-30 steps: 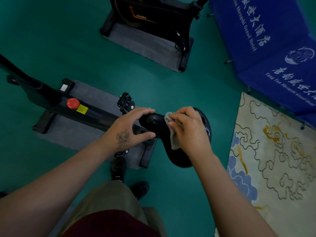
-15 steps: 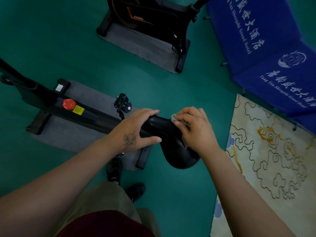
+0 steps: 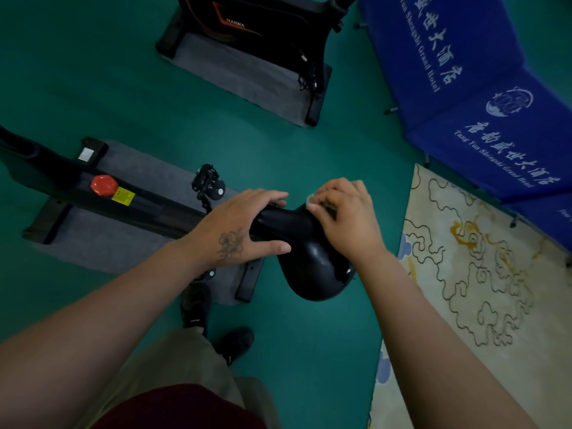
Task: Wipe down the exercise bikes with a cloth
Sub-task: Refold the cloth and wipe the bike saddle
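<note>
- Right hand (image 3: pixel 346 218): fingers curled, pressing a small pale cloth (image 3: pixel 310 199) onto the glossy black bike saddle (image 3: pixel 309 261).
- Left hand (image 3: pixel 238 230): fingers and thumb wrapped around the saddle's narrow nose.
- Saddle sits above the green floor (image 3: pixel 309 351), near a grey mat (image 3: pixel 123 243).

Open green floor (image 3: pixel 309 351) around saddle (image 3: pixel 312 267); second bike (image 3: pixel 263 23) well beyond.

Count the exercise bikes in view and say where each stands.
2. The near exercise bike stands at left on a grey mat, its saddle under both hands. The second exercise bike, marked HANMA, stands at the top on another mat. Others may lie outside the frame.
</note>
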Demonstrator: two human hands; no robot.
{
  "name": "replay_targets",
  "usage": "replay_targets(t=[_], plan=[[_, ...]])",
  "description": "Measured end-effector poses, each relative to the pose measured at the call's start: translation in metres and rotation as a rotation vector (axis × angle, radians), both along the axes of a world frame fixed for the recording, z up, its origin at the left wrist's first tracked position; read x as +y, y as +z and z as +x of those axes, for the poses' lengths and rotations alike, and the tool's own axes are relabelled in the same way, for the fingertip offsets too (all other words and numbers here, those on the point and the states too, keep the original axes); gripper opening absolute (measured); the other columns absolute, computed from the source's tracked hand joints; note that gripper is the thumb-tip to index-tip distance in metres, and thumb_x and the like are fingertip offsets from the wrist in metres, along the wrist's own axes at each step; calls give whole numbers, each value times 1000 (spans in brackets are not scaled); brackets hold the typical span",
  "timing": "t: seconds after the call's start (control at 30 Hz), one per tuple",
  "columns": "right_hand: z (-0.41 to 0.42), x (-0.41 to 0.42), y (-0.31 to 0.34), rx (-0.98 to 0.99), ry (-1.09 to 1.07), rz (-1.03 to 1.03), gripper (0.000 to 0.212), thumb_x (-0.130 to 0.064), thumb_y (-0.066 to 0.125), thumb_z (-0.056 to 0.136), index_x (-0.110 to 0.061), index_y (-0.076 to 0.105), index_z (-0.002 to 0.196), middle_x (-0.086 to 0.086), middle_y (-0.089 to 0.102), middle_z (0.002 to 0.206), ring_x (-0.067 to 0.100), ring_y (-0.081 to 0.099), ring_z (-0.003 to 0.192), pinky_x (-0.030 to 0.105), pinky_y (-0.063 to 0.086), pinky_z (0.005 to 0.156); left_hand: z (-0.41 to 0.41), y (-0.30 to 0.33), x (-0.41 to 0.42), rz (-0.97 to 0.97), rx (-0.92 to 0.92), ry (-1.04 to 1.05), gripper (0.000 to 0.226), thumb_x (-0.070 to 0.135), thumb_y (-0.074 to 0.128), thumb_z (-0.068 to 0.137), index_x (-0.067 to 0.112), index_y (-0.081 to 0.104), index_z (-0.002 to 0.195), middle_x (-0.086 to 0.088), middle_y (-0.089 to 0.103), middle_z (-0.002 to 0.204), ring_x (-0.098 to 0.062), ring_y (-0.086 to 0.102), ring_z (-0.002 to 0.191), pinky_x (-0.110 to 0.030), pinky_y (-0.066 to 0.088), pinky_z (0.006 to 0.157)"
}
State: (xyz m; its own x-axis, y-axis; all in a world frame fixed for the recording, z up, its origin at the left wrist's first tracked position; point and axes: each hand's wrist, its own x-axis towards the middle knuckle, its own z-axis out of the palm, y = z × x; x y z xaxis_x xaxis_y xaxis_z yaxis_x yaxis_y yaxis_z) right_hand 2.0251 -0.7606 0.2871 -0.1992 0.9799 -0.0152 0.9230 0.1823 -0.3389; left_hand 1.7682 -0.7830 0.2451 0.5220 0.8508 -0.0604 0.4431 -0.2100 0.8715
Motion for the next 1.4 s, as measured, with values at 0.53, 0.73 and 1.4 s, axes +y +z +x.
replay_targets(t=[0.53,0.73,1.4], plan=[[48,-35,6,426,-514,-69,9,-25,80,94,-26,74,87,-5,69,106,6,65,103,24,49,96,0,-3,1,17,-38,-2,84,68,76,84,31,47,153,22,57,141,1,50,131,-17,38,105],[46,-73,-7,446,-573,48,2,-14,80,93,-14,78,94,2,68,114,6,64,112,22,48,101,-1,-2,3,48,-9,-22,84,68,77,83,29,49,152,19,56,142,4,48,129,-3,32,101],[30,-79,-6,758,-808,30,30,-16,86,79,-24,71,104,7,70,118,22,69,110,41,56,103,2,-6,1,100,48,4,77,68,77,84,29,53,146,17,56,137,-2,51,124,-30,43,100]])
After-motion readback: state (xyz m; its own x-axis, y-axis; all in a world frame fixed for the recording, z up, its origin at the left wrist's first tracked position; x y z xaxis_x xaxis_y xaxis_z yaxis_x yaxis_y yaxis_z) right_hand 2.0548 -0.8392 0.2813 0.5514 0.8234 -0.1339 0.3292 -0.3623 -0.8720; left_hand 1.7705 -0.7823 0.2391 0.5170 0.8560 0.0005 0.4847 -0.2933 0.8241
